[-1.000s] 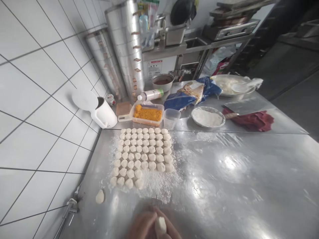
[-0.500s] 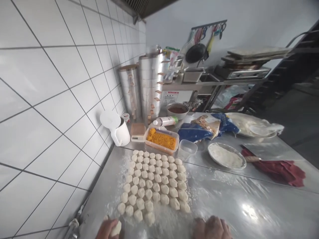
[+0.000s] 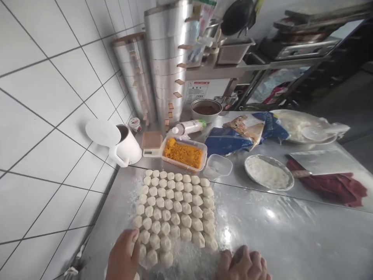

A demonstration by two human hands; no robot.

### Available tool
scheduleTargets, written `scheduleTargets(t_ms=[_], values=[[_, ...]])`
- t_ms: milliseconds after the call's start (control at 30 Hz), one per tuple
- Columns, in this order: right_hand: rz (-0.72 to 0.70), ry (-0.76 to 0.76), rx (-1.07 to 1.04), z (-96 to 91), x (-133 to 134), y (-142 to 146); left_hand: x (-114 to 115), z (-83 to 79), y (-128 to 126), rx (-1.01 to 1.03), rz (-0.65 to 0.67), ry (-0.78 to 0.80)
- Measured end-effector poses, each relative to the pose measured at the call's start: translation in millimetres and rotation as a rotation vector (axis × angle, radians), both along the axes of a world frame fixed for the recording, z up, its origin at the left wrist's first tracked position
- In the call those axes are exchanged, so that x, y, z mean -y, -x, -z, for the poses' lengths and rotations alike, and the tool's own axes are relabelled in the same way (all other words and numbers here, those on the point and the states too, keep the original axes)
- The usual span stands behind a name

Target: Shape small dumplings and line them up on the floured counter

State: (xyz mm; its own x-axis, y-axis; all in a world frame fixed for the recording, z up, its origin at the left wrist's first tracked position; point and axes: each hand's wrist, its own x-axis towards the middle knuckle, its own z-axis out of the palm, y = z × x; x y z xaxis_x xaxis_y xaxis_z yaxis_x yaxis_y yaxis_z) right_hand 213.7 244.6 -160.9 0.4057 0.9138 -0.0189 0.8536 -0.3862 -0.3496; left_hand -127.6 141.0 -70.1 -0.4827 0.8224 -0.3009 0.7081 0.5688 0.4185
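the left hand (image 3: pixel 122 254) rests at the near left corner of a grid of small white dough pieces (image 3: pixel 175 208), its fingertips touching the pieces of the nearest rows; the fingers curl loosely around the corner piece, and whether they grip it cannot be told. the right hand (image 3: pixel 243 266) lies knuckles up on the flour-dusted stainless steel table (image 3: pixel 291 237), fingers folded under, just beside the near right corner of the grid; what it holds, if anything, is hidden. the dough pieces sit in tidy rows on loose white flour, between the two hands and the far containers.

behind the grid stands a clear rectangular plastic tub of orange crumbly filling (image 3: pixel 183 154), with an empty clear plastic cup (image 3: pixel 218 166) touching its right side. left of the tub lie a small kitchen scale with a brown top (image 3: pixel 152 143) and a white electric kettle with its lid open (image 3: pixel 124 146). a white squeeze bottle with a green cap (image 3: pixel 189 126) lies on its side; its label is too small to read. to the right are a round metal plate of white flour (image 3: pixel 269 177), a blue printed bag (image 3: pixel 239 136) whose writing is blurred, a broad cleaver (image 3: pixel 323 162) on a dark red cloth (image 3: pixel 335 188), and tall stacks of metal steamers (image 3: pixel 169 62) by the white tiled wall (image 3: pixel 43 116).
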Motion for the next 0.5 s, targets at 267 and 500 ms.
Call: scheduleTargets(t_ms=[267, 500], values=[[-0.045, -0.080, 0.101, 17.5, 5, -8, -100, 9.4, -134, 0.017, 0.502, -0.317], [-0.084, -0.226, 0.227, 24.6, 6, -12, -95, 67.0, -256, -0.286, 0.417, -0.264]])
